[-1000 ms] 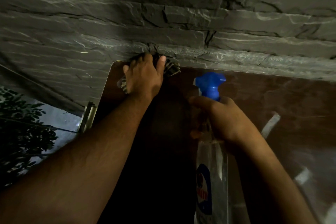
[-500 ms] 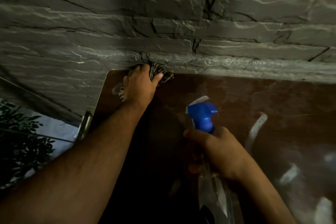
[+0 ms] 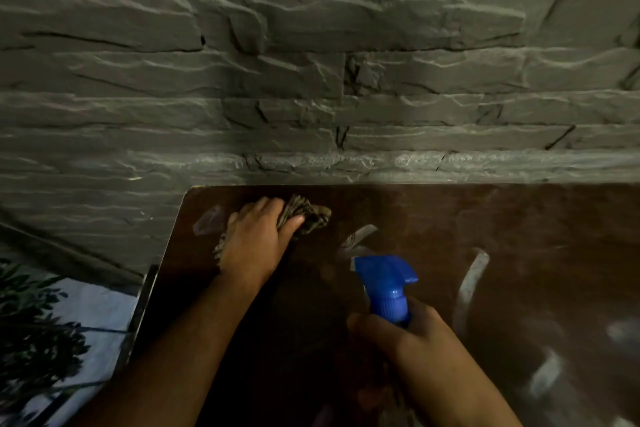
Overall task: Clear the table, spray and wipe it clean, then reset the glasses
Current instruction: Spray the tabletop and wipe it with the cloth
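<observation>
Near the far left corner of the dark brown glossy wooden table (image 3: 433,215), the left hand (image 3: 254,246) lies on a crumpled striped brown-and-tan cloth (image 3: 306,213), fingers bent over the bunched fabric and the thumb alongside it, pressing it to the tabletop. Much of the cloth is hidden under the palm; only a frayed edge shows at the wrist side and a wad past the fingertips. Nearer the camera, the right hand (image 3: 412,340) is wrapped round the neck of a clear plastic spray bottle with a blue trigger head (image 3: 384,282). Its fingers are closed about the bottle just below the blue collar, and the nozzle points left. The bottle's body is lost in shadow beneath the hand and cannot be made out. Pale streaks of reflected light (image 3: 471,282) cross the table's right part, blurred. Behind the table stands a grey rough stone wall (image 3: 311,80). Dark leafy foliage (image 3: 31,340) is cut off at the lower left edge.
</observation>
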### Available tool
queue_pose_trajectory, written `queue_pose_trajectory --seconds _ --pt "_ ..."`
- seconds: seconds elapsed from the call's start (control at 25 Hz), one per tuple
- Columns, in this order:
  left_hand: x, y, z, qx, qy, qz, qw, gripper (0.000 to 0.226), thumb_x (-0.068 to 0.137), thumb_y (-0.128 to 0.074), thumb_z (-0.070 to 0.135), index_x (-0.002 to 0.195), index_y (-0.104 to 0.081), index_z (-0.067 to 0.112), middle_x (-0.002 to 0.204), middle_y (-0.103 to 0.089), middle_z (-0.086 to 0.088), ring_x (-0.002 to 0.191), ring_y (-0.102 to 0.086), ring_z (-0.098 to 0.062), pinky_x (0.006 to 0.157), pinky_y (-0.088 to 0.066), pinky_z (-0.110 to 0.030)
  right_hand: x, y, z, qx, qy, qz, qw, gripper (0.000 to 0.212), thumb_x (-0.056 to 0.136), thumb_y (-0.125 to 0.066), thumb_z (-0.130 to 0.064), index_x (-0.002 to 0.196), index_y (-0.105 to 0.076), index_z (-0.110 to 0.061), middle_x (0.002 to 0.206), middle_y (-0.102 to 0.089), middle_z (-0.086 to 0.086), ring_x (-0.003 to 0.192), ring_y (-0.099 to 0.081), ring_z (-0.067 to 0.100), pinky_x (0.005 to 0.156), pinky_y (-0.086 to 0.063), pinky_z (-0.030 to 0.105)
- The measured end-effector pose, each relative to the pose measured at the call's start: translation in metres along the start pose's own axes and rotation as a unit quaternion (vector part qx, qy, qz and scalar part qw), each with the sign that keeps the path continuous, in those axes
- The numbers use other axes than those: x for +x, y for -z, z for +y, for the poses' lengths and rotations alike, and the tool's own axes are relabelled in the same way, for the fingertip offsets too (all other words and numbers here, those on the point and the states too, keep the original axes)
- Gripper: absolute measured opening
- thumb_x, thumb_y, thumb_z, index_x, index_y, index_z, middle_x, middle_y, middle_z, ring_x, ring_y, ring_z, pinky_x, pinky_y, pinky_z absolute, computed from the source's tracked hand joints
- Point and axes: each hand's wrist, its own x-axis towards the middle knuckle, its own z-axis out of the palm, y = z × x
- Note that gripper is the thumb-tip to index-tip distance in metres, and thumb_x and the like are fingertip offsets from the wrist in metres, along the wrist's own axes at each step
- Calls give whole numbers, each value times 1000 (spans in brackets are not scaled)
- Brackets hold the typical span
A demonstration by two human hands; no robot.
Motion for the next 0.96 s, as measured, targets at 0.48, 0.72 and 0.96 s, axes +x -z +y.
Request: queue_pose_trajectory --seconds 0.48,0.72,0.96 --pt "0 2 -21 -3 -51 42 998 51 93 -31 57 100 -62 16 98 -62 -3 92 -59 -25 81 -44 -40 0 -3 -2 -19 8 -2 1000 36 75 -79 -38 107 -63 -35 96 -75 -3 89 -71 11 94 -54 36" --pt "41 -18 57 -55 24 23 998 35 95 -47 46 109 -59 16 112 -59 -5 104 -54 -23 87 -42 -35 0 -15 0 -16 6 16 1000 38 65 -80 -42 98 -66 -31 88 -74 3 86 -72 22 90 -56 46" --pt "-17 -6 4 -81 -68 11 994 36 94 -51 44 113 -62 16 114 -60 -4 106 -55 -25 93 -43 -41 -4 -19 0 -26 8 16 999 29 77 -78 -35 103 -64 -35 91 -74 -1 85 -71 14 90 -55 37"
